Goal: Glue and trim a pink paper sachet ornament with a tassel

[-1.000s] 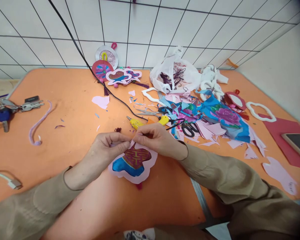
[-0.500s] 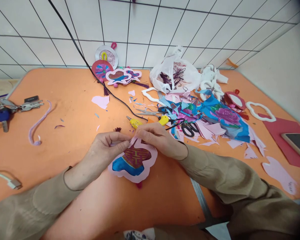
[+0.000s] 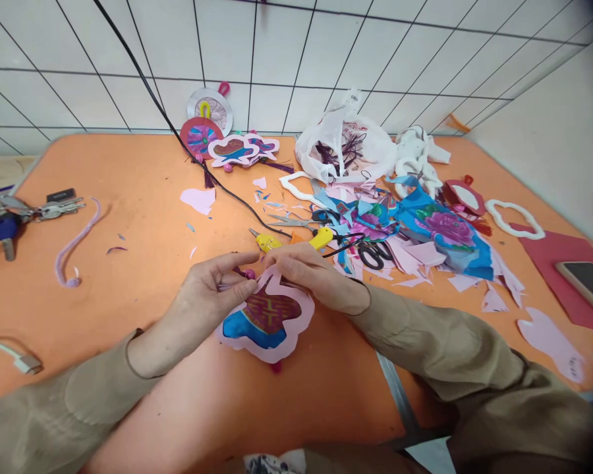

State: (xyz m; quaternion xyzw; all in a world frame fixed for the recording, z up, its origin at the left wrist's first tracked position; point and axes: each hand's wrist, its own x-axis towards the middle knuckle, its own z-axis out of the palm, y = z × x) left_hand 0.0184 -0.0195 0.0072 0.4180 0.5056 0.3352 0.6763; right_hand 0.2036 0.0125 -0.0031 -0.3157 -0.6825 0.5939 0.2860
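Note:
Between my hands is a pink-edged ornament (image 3: 265, 317) with a wavy outline, its middle filled with maroon-and-gold patterned cloth and blue cloth. My left hand (image 3: 210, 289) pinches its upper left edge, and a small magenta bead (image 3: 249, 274) shows by the fingertips. With curled fingers my right hand (image 3: 311, 273) grips the ornament's top edge; those fingertips are partly hidden. A bit of magenta sticks out below the ornament's lower edge. Just beyond my hands lies a yellow glue gun (image 3: 321, 237) with a black cord.
Scissors (image 3: 291, 222) lie among blue floral cloth (image 3: 445, 227) and pink scraps on the right. A white plastic bag (image 3: 346, 148) stands at the wall. Finished-looking ornaments (image 3: 234, 151) lie at the back. Keys (image 3: 59, 207) are far left, a phone (image 3: 588, 286) far right.
The ornament has tilted slightly and shifted a little to the right. The magenta bead has come into view by my left fingertips, and the dark tassel end above them is now mostly hidden.

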